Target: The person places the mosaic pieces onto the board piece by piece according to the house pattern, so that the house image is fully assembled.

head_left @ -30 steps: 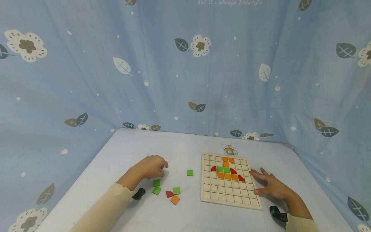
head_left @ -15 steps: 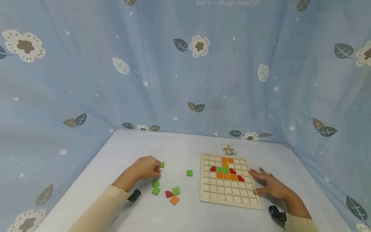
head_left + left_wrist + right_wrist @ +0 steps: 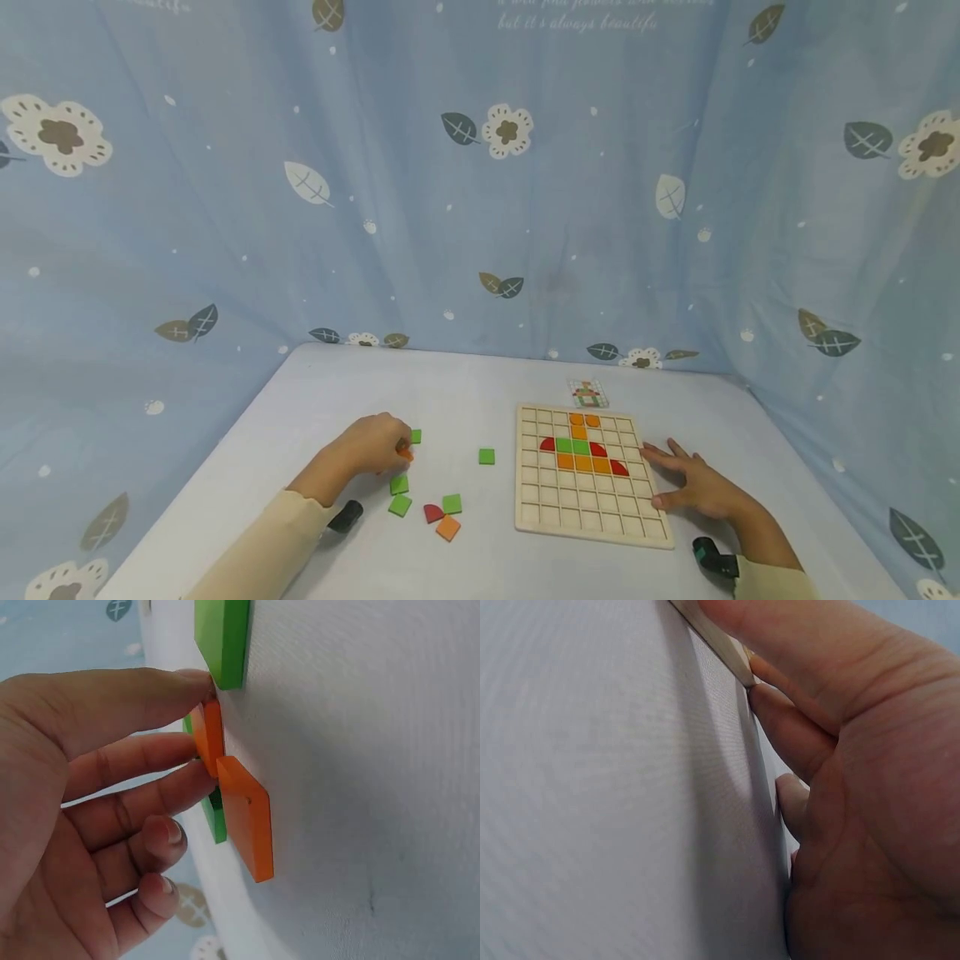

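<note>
At the left of the table, my left hand [image 3: 372, 446] pinches an orange tile [image 3: 208, 735] between its thumb and fingers, close over the white tabletop. Right beside the fingertips is a second orange tile [image 3: 247, 817], and a green tile [image 3: 214, 819] shows partly behind. My right hand [image 3: 697, 489] lies with spread fingers at the right edge of a wooden grid board [image 3: 566, 518]; its thumb and fingertips touch the rim. Set in the board are orange squares [image 3: 583, 463], orange rounds [image 3: 577, 419], green squares [image 3: 572, 447] and red quarter-round tiles [image 3: 548, 444].
Loose green tiles [image 3: 400, 505], a red quarter-round [image 3: 432, 513] and an orange square [image 3: 447, 527] lie before the left hand. One green square [image 3: 487, 457] sits between hand and board. A pattern card [image 3: 588, 393] lies behind the board; a blue curtain [image 3: 480, 208] surrounds the table.
My left hand has moved slightly left and down onto the orange tile and now pinches it, uncovering a green tile beyond. The right hand stays at the board. The head view has tilted slightly up.
</note>
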Motion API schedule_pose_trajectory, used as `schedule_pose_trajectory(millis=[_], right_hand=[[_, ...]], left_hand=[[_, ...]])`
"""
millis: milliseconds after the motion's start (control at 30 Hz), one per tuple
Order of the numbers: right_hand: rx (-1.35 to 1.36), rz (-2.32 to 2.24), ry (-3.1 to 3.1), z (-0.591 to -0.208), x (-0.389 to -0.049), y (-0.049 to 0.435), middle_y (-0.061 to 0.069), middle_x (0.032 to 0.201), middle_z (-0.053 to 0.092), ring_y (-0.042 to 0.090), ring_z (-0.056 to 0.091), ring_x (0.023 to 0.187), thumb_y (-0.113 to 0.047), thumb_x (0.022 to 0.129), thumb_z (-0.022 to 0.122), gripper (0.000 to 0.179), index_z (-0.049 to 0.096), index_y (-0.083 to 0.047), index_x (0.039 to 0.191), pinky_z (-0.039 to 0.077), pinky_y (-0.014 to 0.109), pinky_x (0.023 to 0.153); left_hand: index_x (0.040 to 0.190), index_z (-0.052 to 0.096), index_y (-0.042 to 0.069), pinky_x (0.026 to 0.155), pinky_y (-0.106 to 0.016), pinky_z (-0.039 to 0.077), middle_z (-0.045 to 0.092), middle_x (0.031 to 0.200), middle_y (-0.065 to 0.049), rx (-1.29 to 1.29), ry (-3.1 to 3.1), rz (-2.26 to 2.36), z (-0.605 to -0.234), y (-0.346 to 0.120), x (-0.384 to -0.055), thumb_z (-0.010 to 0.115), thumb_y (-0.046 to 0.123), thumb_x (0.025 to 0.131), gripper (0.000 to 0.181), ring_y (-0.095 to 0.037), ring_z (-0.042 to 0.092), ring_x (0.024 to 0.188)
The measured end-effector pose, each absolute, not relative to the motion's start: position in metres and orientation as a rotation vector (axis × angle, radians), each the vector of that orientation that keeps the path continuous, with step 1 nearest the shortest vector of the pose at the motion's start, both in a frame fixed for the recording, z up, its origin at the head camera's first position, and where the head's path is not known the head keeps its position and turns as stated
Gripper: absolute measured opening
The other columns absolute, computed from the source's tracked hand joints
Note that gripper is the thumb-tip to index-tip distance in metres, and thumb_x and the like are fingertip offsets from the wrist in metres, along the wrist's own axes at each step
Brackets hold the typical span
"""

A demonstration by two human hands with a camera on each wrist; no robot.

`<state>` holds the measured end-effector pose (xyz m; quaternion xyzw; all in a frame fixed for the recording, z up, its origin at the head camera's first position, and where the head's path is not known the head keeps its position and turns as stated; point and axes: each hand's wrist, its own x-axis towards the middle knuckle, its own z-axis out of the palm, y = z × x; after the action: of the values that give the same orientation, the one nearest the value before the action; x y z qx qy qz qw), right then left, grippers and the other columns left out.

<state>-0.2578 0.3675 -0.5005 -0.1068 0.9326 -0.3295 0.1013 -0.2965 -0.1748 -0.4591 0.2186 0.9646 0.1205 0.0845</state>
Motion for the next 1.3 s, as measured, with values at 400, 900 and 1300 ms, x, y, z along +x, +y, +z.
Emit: schedule_pose_trajectory(millis=[400, 900, 1300], right_hand=[[-0.328, -0.942, 2.766, -0.503, -0.259, 0.368, 0.025, 0.151, 0.030, 0.055, -0.001, 0.139, -0.037, 0.064, 0.088, 0.092, 0.050, -0.004, 0.141, -0.008, 0.071, 0.102], [-0.341, -0.943, 2.748, -0.499, -0.257, 0.368, 0.027, 0.151, 0.027, 0.056, -0.002, 0.138, -0.039, 0.066, 0.087, 0.094, 0.047, -0.003, 0.143, -0.008, 0.072, 0.101], [-0.297, -0.954, 2.765, -0.500, -0.260, 0.366, 0.024, 0.151, 0.030, 0.055, -0.002, 0.139, -0.038, 0.063, 0.088, 0.095, 0.048, -0.004, 0.142, -0.009, 0.071, 0.101]], left_hand=[[0.085, 0.070, 0.018, 0.055, -0.029, 0.046, 0.058, 0.075, 0.007, 0.548, 2.825, 0.459, -0.460, -0.177, -0.294, 0.078, 0.017, 0.078, 0.011, -0.013, 0.053, 0.061], [0.080, 0.069, 0.023, 0.061, -0.029, 0.045, 0.055, 0.071, 0.013, 0.814, 2.853, 0.391, -0.464, -0.160, -0.301, 0.074, 0.017, 0.080, 0.007, -0.011, 0.051, 0.066], [0.087, 0.072, 0.018, 0.069, -0.030, 0.048, 0.059, 0.077, 0.011, 1.028, 2.854, 0.365, -0.460, -0.129, -0.313, 0.073, 0.018, 0.081, 0.006, -0.009, 0.050, 0.069]])
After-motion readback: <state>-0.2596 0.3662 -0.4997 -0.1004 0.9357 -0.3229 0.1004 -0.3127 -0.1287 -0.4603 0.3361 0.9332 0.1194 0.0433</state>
